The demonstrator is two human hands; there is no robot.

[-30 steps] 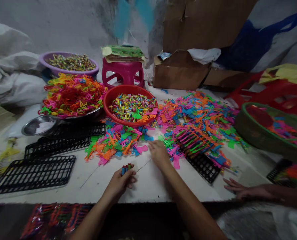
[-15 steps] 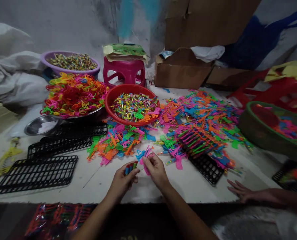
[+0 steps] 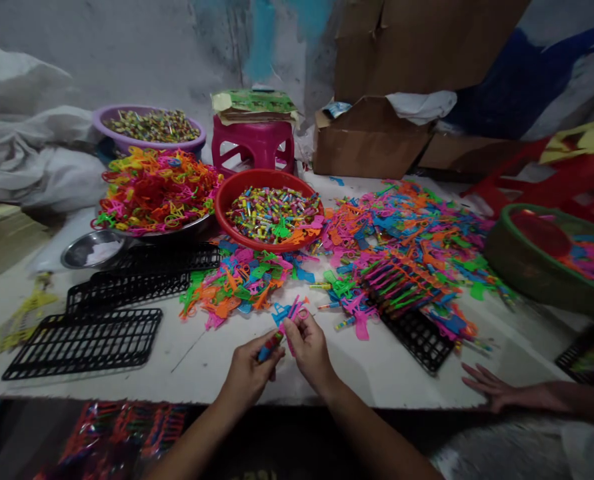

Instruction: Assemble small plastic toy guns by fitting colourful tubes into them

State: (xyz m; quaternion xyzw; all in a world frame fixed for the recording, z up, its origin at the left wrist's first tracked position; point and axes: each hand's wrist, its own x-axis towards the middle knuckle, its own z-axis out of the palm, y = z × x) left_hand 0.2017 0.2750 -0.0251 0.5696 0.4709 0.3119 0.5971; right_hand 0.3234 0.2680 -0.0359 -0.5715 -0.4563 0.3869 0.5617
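Note:
My left hand is closed around a small coloured tube, blue at one end with red and green further along. Whether other tubes sit in that palm is hidden. In my right hand a pink plastic toy gun is pinched between thumb and fingers. The tube's upper end meets or nearly meets the pink piece; fingers cover the contact. Just beyond lies a blue toy gun, near a loose pile of bright plastic pieces.
Black grid racks lie at left; another black rack, partly filled, lies at right. A red basin of small tubes stands behind. A green basket is at far right. Another person's hand rests on the table edge.
My hands have come closer together, and the tube in my left hand has tilted toward the pink toy gun. The whole view has shifted slightly.

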